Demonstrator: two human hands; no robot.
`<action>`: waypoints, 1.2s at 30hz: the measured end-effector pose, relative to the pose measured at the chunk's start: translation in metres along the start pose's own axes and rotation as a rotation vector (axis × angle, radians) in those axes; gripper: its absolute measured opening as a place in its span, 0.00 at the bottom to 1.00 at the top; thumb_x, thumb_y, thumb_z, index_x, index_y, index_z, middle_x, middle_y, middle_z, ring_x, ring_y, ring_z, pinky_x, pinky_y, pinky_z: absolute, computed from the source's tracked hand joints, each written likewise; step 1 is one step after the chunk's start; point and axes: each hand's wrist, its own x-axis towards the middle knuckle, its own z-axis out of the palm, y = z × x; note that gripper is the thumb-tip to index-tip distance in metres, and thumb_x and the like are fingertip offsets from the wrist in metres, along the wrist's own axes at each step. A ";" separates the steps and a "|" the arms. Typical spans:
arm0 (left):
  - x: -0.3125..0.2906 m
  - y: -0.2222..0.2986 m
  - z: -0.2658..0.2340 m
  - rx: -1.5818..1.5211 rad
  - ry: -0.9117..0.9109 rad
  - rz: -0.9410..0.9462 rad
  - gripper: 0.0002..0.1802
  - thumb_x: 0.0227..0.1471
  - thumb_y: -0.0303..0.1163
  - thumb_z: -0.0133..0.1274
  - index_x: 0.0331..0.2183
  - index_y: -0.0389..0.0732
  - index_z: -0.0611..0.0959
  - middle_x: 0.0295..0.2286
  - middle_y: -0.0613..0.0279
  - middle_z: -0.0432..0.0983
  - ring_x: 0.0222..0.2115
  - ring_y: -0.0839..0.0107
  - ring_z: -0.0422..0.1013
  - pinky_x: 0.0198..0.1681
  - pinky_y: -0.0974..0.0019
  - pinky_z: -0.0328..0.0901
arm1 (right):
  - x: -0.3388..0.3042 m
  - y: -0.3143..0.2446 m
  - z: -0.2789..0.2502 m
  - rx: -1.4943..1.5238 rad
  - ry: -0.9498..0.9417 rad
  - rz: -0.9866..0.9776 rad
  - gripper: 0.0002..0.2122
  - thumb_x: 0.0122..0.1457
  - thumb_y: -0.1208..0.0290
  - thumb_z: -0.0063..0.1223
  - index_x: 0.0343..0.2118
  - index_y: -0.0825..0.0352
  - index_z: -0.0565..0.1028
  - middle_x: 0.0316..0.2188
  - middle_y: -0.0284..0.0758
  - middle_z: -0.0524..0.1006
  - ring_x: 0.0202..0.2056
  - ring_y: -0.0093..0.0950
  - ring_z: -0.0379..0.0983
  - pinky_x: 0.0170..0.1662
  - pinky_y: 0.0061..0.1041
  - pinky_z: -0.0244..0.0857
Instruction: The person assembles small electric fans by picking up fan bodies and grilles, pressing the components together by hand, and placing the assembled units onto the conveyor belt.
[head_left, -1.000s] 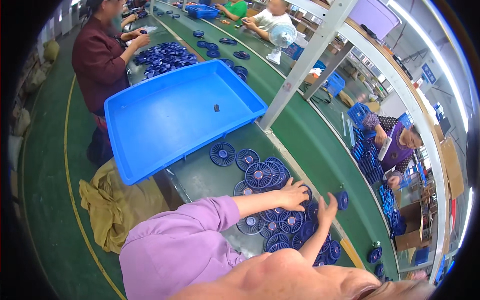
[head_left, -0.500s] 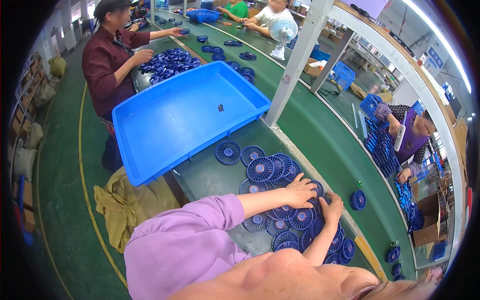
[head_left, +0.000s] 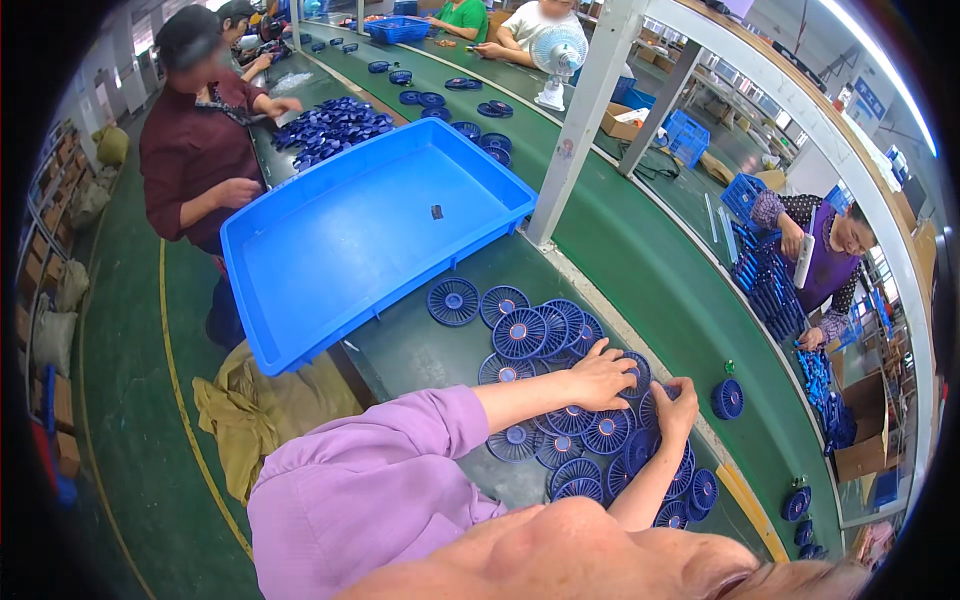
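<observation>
Several round blue slotted plastic grilles [head_left: 520, 333] lie overlapping on the dark green table. My left hand [head_left: 600, 375] rests with fingers bent on the middle of the pile. My right hand [head_left: 677, 410] grips the rim of one blue grille [head_left: 650, 405] at the pile's right side. My lilac sleeve covers the left forearm. Whether the left hand actually grasps a grille is hidden by its fingers.
A large blue tray [head_left: 350, 240], holding only one small dark piece, lies tilted beyond the pile. A white post [head_left: 580, 130] stands at its right. A person in maroon [head_left: 200, 150] sorts blue parts at the left. Another person [head_left: 830, 250] works across the green belt, near a small fan [head_left: 555, 55].
The view has shifted, bringing the tray and pile lower and nearer. Both hands stayed on the grille pile, the right one closing on a grille's edge.
</observation>
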 end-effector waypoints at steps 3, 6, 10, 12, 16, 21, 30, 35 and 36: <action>-0.001 -0.001 -0.001 -0.004 0.000 0.002 0.24 0.48 0.49 0.55 0.45 0.48 0.78 0.53 0.55 0.64 0.57 0.49 0.55 0.61 0.40 0.40 | 0.005 0.000 -0.002 0.246 0.079 0.020 0.10 0.47 0.71 0.63 0.30 0.69 0.76 0.23 0.33 0.75 0.26 0.21 0.71 0.32 0.22 0.65; 0.000 0.003 -0.003 -0.009 -0.010 -0.003 0.24 0.48 0.48 0.56 0.45 0.48 0.78 0.53 0.55 0.64 0.57 0.49 0.55 0.61 0.40 0.40 | 0.009 0.020 0.009 0.411 0.104 0.042 0.11 0.47 0.70 0.63 0.31 0.70 0.76 0.21 0.33 0.74 0.25 0.22 0.68 0.31 0.24 0.65; -0.001 0.003 -0.001 -0.020 0.006 0.012 0.24 0.48 0.49 0.56 0.45 0.48 0.78 0.54 0.55 0.63 0.57 0.49 0.55 0.61 0.39 0.40 | 0.008 0.026 0.015 0.370 0.031 -0.010 0.09 0.50 0.71 0.60 0.32 0.70 0.77 0.26 0.37 0.77 0.29 0.27 0.74 0.36 0.26 0.67; 0.000 0.003 0.000 -0.019 -0.004 0.005 0.24 0.48 0.49 0.56 0.45 0.48 0.78 0.53 0.55 0.63 0.57 0.50 0.55 0.60 0.40 0.40 | 0.005 0.022 0.014 0.285 0.051 -0.035 0.09 0.50 0.71 0.60 0.33 0.70 0.77 0.28 0.39 0.78 0.31 0.30 0.75 0.38 0.28 0.68; 0.000 -0.001 0.000 0.040 0.031 0.014 0.24 0.46 0.49 0.56 0.44 0.49 0.79 0.53 0.58 0.65 0.56 0.52 0.57 0.60 0.41 0.42 | 0.008 0.023 0.018 0.238 0.063 -0.103 0.10 0.48 0.72 0.60 0.34 0.69 0.77 0.32 0.42 0.79 0.35 0.36 0.76 0.41 0.31 0.68; 0.002 -0.002 0.001 0.036 0.042 0.027 0.23 0.47 0.47 0.56 0.44 0.47 0.78 0.53 0.59 0.64 0.56 0.52 0.57 0.60 0.40 0.42 | 0.007 0.019 0.015 0.265 0.072 -0.040 0.10 0.47 0.72 0.61 0.34 0.68 0.78 0.32 0.42 0.79 0.36 0.36 0.76 0.42 0.31 0.68; 0.002 0.001 -0.001 0.026 -0.001 0.017 0.24 0.48 0.48 0.56 0.45 0.48 0.79 0.54 0.56 0.63 0.57 0.52 0.55 0.61 0.40 0.40 | 0.005 0.020 0.015 0.238 0.023 -0.055 0.11 0.48 0.70 0.60 0.34 0.68 0.78 0.32 0.44 0.79 0.35 0.39 0.76 0.41 0.32 0.68; 0.002 0.001 -0.002 0.033 -0.005 0.010 0.24 0.48 0.49 0.55 0.45 0.48 0.78 0.54 0.56 0.63 0.57 0.51 0.55 0.61 0.40 0.40 | 0.005 0.018 0.015 0.227 -0.005 -0.054 0.10 0.50 0.69 0.59 0.33 0.68 0.78 0.31 0.45 0.79 0.35 0.40 0.76 0.40 0.34 0.68; 0.002 0.001 -0.002 0.035 -0.005 0.008 0.24 0.48 0.49 0.55 0.45 0.48 0.78 0.54 0.56 0.63 0.57 0.51 0.55 0.61 0.40 0.40 | 0.004 0.016 0.014 0.218 -0.011 -0.060 0.10 0.50 0.68 0.58 0.33 0.68 0.78 0.31 0.45 0.79 0.34 0.40 0.76 0.40 0.34 0.68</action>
